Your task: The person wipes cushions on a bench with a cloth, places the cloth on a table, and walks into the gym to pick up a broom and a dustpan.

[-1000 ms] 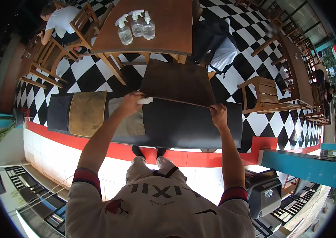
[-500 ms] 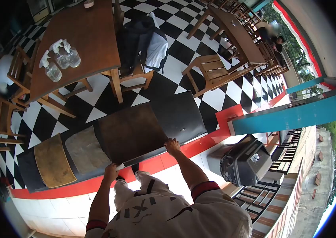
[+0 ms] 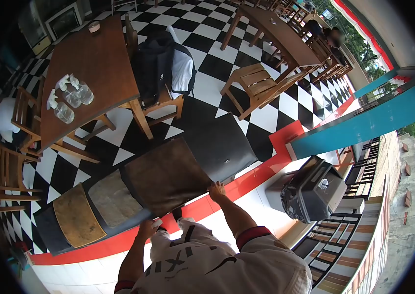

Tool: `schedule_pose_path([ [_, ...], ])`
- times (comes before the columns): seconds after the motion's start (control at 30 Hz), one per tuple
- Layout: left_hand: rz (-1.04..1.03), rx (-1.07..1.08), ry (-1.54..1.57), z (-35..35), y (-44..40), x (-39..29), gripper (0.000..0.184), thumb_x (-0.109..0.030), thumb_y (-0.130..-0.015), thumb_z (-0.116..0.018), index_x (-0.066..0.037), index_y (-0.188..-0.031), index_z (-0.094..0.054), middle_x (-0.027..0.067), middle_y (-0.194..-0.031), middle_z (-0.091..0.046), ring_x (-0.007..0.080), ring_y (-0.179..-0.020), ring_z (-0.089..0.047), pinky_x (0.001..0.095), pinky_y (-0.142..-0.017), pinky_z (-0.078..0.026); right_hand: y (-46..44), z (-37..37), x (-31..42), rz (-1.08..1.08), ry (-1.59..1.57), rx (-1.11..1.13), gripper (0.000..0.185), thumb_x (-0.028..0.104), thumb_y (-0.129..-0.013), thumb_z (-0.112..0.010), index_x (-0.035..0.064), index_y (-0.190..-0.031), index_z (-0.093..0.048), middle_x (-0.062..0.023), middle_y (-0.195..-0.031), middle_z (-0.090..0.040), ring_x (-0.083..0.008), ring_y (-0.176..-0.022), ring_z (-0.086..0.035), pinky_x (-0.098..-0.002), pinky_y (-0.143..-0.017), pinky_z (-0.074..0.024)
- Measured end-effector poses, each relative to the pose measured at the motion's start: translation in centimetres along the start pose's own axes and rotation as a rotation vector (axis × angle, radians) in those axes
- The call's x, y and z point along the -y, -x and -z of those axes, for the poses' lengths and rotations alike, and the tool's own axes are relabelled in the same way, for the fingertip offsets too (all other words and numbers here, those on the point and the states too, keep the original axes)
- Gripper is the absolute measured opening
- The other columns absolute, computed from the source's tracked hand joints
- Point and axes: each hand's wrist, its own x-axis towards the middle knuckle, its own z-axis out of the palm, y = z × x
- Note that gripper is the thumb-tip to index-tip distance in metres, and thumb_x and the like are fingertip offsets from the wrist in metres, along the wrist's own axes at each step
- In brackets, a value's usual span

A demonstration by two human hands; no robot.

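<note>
Right hand (image 3: 217, 191) at brown sheet (image 3: 166, 174) corner — black benchtop (image 3: 221, 146) extends past edge.

What sits around the bench (image 3: 229, 147)
Along the bench lie, from its left end, the left sheet (image 3: 79, 215), middle sheet (image 3: 115, 198) and right sheet (image 3: 166, 171); its right end is bare. At the bench's near edge, the right hand (image 3: 216, 191) is at the right sheet's near right corner; the left hand (image 3: 147, 229), with a cloth (image 3: 157, 223), is near the near left one. The curb (image 3: 246, 188) runs along the bench's near side. Beyond the bench stands a table (image 3: 97, 63) bearing bottles (image 3: 84, 94) and, at its far end, a dish (image 3: 94, 27). Also beyond the bench, right of that table, a bag (image 3: 153, 63) rests on a chair (image 3: 166, 110). Past the bench's right end, on the near side, is the bin (image 3: 320, 191).
</note>
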Motion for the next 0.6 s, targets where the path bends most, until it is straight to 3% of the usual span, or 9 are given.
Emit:
schedule_pose_path([
  [0.1,0.002,-0.087,0.031,0.7,0.0,-0.6,0.033,-0.031,-0.076,-0.076,-0.001,-0.084,-0.066,0.0211,-0.078,-0.066,0.0398,-0.077,-0.065,0.046,-0.067,-0.051,0.4,-0.6,0.7,-0.034,0.073,-0.178,0.028,0.017,-0.086,-0.054,0.0214,-0.109,-0.069,-0.0124,-0.112,-0.057,-0.0338,-0.108,-0.052,-0.05,-0.085,-0.0435],
  [0.2,0.082,-0.147,0.068,-0.3,-0.6,0.7,0.039,-0.035,-0.077,-0.076,0.002,-0.085,-0.066,0.022,-0.077,-0.066,0.0383,-0.075,-0.066,0.0443,-0.066,-0.051,0.1,0.2,2.8,-0.063,-0.206,0.125,0.034,0.026,-0.085,-0.062,0.0165,-0.117,-0.064,-0.0162,-0.122,-0.058,-0.039,-0.109,-0.056,-0.0538,-0.084,-0.0483],
  [0.27,0.143,-0.176,0.161,0.2,-1.7,-1.0,0.042,-0.037,-0.078,-0.075,0.003,-0.085,-0.065,0.0219,-0.077,-0.066,0.037,-0.075,-0.067,0.0428,-0.065,-0.051,-2.2,-3.8,3.9,0.182,-0.603,0.272,0.052,0.044,-0.084,-0.068,0.01,-0.123,-0.058,-0.0187,-0.133,-0.054,-0.0395,-0.113,-0.058,-0.0542,-0.086,-0.051],
  [0.33,0.158,-0.232,0.283,1.0,-2.8,-4.2,0.044,-0.038,-0.08,-0.074,0.004,-0.089,-0.065,0.0214,-0.078,-0.067,0.0379,-0.076,-0.067,0.0425,-0.065,-0.051,1.0,3.0,9.0,-0.017,-1.038,0.538,0.072,0.059,-0.082,-0.067,0.0047,-0.127,-0.053,-0.0186,-0.137,-0.052,-0.0348,-0.12,-0.055,-0.0513,-0.092,-0.0498],
  [0.4,0.168,-0.221,0.285,1.9,-4.2,-7.5,0.045,-0.038,-0.081,-0.073,0.004,-0.094,-0.066,0.0236,-0.08,-0.066,0.0408,-0.079,-0.067,0.0446,-0.068,-0.052,3.1,6.8,13.1,-0.126,-1.319,0.655,0.067,0.058,-0.086,-0.063,0.0041,-0.124,-0.054,-0.0138,-0.124,-0.061,-0.0284,-0.114,-0.058,-0.0491,-0.093,-0.0494],
  [0.5,-0.133,-0.324,0.371,1.8,-6.4,-12.2,0.048,-0.035,-0.083,-0.072,0.004,-0.107,-0.062,0.0253,-0.095,-0.066,0.0401,-0.087,-0.066,0.0439,-0.071,-0.052,3.0,6.1,15.2,0.061,-1.762,0.964,0.057,0.051,-0.09,-0.062,0.0037,-0.12,-0.054,-0.0082,-0.11,-0.064,-0.022,-0.107,-0.06,-0.0423,-0.092,-0.0507],
  [0.6,-0.244,-0.276,0.278,1.6,-7.5,-14.0,0.052,-0.031,-0.086,-0.069,0.003,-0.122,-0.054,0.0256,-0.111,-0.062,0.0393,-0.1,-0.063,0.0418,-0.08,-0.052,2.2,5.5,15.6,0.13,-2.024,0.547,0.052,0.051,-0.087,-0.066,0.0068,-0.113,-0.055,-0.0044,-0.089,-0.062,-0.017,-0.081,-0.065,-0.0319,-0.066,-0.0566],
])
